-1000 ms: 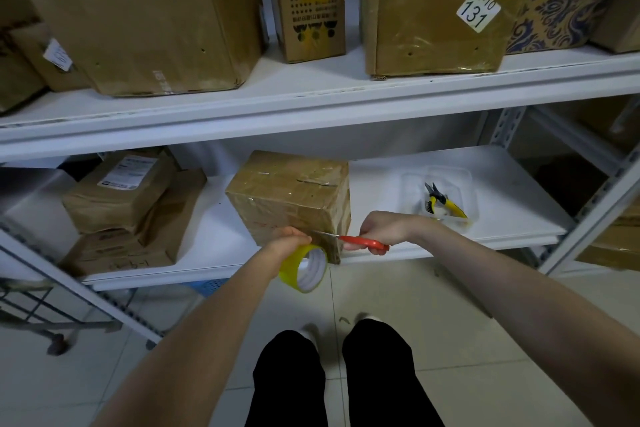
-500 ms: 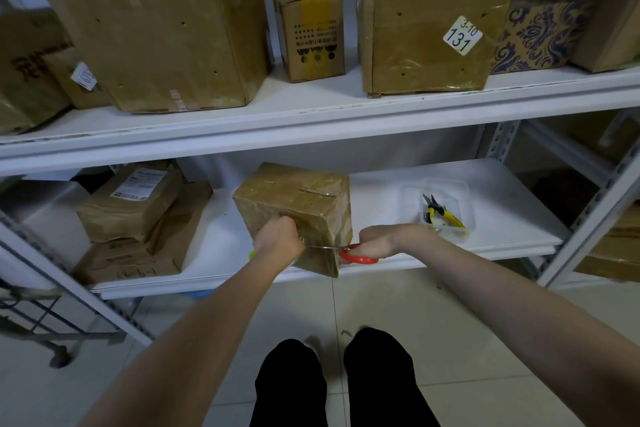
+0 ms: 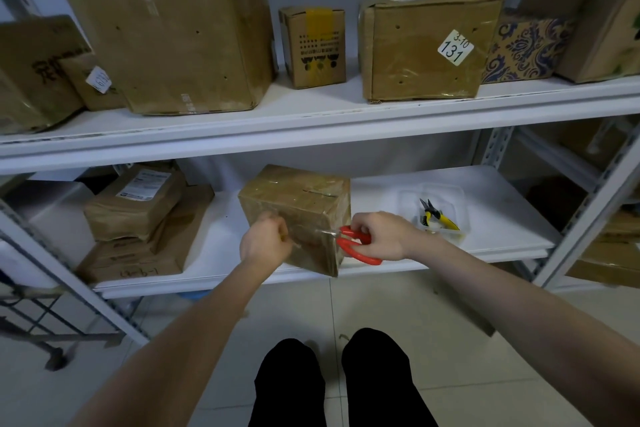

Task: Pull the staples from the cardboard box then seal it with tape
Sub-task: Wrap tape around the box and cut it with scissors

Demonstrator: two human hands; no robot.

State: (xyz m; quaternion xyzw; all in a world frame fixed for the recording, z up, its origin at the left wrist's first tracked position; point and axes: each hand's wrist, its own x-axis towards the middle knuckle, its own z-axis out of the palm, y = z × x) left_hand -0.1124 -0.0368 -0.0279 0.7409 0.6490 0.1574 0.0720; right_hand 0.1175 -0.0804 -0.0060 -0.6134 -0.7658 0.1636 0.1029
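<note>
Gripping red-handled scissors point(image 3: 356, 246) in right hand point(image 3: 379, 236), blades now at taped cardboard box point(image 3: 301, 204) front edge, centre frame on lower shelf point(image 3: 485, 243). Left hand point(image 3: 265, 241) fisted against box face; yellow tape roll, visible earlier, now hidden.

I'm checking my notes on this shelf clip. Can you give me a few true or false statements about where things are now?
1. The right hand holds red-handled scissors. True.
2. The taped brown cardboard box sits on the upper shelf. False: it sits on the lower white shelf.
3. Yellow-handled pliers lie in a clear plastic tray. True.
4. The left hand rests on the floor. False: it is at the box's front face.
</note>
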